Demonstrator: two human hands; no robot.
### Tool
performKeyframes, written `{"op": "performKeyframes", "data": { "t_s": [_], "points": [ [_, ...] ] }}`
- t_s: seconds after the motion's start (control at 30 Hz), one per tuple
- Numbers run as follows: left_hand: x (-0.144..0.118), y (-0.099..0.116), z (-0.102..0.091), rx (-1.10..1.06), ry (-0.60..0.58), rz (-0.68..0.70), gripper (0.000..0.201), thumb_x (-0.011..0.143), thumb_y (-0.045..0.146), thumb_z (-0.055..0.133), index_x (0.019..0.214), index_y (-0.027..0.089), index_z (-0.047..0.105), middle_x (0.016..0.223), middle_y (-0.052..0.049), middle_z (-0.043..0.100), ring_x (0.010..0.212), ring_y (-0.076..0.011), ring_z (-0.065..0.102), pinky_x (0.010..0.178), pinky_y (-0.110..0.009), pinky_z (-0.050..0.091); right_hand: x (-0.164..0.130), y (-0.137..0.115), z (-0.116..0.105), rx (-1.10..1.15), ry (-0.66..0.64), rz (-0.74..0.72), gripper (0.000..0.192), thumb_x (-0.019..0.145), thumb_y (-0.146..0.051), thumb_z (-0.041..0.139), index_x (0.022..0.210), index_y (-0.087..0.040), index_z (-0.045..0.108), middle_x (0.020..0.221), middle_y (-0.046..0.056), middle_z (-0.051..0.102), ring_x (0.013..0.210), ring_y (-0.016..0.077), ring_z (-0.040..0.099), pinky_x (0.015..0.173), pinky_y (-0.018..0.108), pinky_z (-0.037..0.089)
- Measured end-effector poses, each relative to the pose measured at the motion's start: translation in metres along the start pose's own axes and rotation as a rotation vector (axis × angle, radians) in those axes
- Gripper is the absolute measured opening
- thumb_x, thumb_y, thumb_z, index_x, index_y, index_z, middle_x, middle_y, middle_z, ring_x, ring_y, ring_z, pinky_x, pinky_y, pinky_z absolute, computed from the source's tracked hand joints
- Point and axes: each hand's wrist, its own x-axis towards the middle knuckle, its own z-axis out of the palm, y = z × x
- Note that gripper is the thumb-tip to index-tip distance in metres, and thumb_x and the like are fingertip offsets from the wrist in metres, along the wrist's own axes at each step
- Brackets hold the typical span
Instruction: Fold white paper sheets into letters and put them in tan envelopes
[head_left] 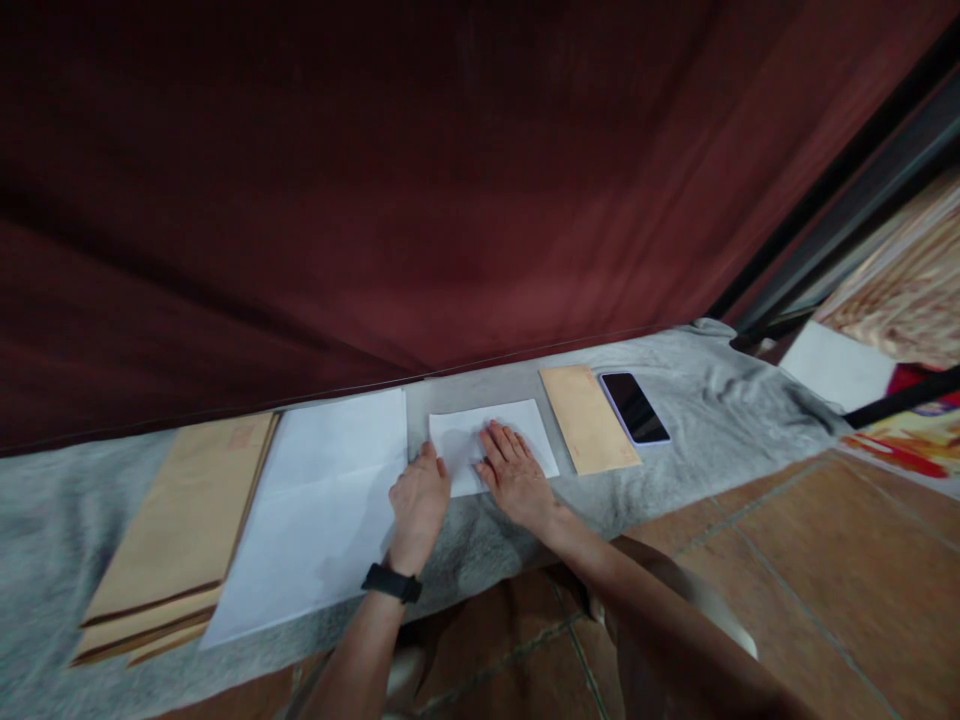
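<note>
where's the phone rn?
Head view, right of centre: the phone lies face up on the grey cloth, directly right of the single brown envelope, beyond the right hand.

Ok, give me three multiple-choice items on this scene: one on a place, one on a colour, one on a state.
1. Where does the phone lie?
A. right of the single brown envelope
B. on the envelope stack
C. on the tiled floor

2. What colour is the backdrop cloth?
A. blue
B. dark red
C. green

3. How is the right hand?
A. clenched
B. lifted in the air
C. flat on the folded white paper

Answers:
1 A, it sits against the envelope's right edge.
2 B, the cloth is maroon.
3 C, fingers spread on the sheet, left hand at its edge.
</note>
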Motion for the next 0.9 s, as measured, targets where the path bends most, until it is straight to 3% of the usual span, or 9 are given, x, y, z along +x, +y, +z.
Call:
{"op": "performKeyframes", "data": {
  "t_s": [0.37, 0.57, 0.7, 0.83, 0.9],
  "points": [
    [0.002, -0.004, 0.018, 0.032, 0.107, 0.03, 0.04, 0.101, 0.024, 0.032, 0.13, 0.008, 0.055, 0.095, -0.019, 0.074, 0.093, -0.0286, 0.073, 0.073, -0.034, 0.053, -0.004, 0.001, 0.007, -0.093, 0.005, 0.01, 0.054, 0.104, -0.041, 0.039, 0.153, -0.018, 0.038, 0.158, 0.012, 0.037, 0.147, 0.026, 0.032, 0.119, 0.047, 0.026],
    [0.0, -0.008, 0.023, 0.008, 0.211, 0.071, 0.041, 0.101, 0.021, 0.031, 0.131, 0.006, 0.054, 0.088, -0.017, 0.074, 0.085, -0.0295, 0.073, 0.074, -0.04, 0.055, -0.007, 0.005, 0.011, -0.12, 0.047, 0.015, 0.054, 0.104, -0.04, 0.039, 0.153, -0.017, 0.038, 0.158, 0.012, 0.038, 0.145, 0.0291, 0.035, 0.118, 0.049, 0.026],
    [-0.004, -0.001, 0.029, -0.034, 0.347, 0.158, 0.04, 0.1, 0.018, 0.029, 0.127, 0.01, 0.058, 0.113, -0.02, 0.07, 0.111, -0.0306, 0.066, 0.097, -0.048, 0.05, -0.007, 0.005, 0.011, -0.138, 0.025, 0.019, 0.054, 0.105, -0.039, 0.036, 0.154, -0.017, 0.037, 0.159, 0.011, 0.036, 0.145, 0.0298, 0.035, 0.118, 0.049, 0.026],
    [-0.005, 0.022, 0.049, -0.205, 0.386, 0.488, 0.047, 0.102, 0.024, 0.03, 0.144, 0.009, 0.045, 0.152, -0.018, 0.046, 0.143, -0.0283, 0.04, 0.116, -0.046, 0.037, -0.008, 0.005, 0.01, -0.191, -0.039, 0.009, 0.054, 0.102, -0.026, 0.038, 0.154, -0.014, 0.036, 0.16, 0.012, 0.033, 0.147, 0.0299, 0.031, 0.12, 0.05, 0.024],
    [-0.004, 0.033, 0.06, -0.216, 0.367, 0.551, 0.05, 0.103, 0.031, 0.032, 0.148, 0.011, 0.041, 0.157, -0.012, 0.042, 0.148, -0.0254, 0.033, 0.12, -0.045, 0.033, -0.009, 0.006, 0.01, -0.222, -0.069, -0.004, 0.058, 0.097, -0.018, 0.039, 0.155, -0.012, 0.034, 0.161, 0.013, 0.031, 0.148, 0.0294, 0.029, 0.121, 0.05, 0.023]
  ]
}}
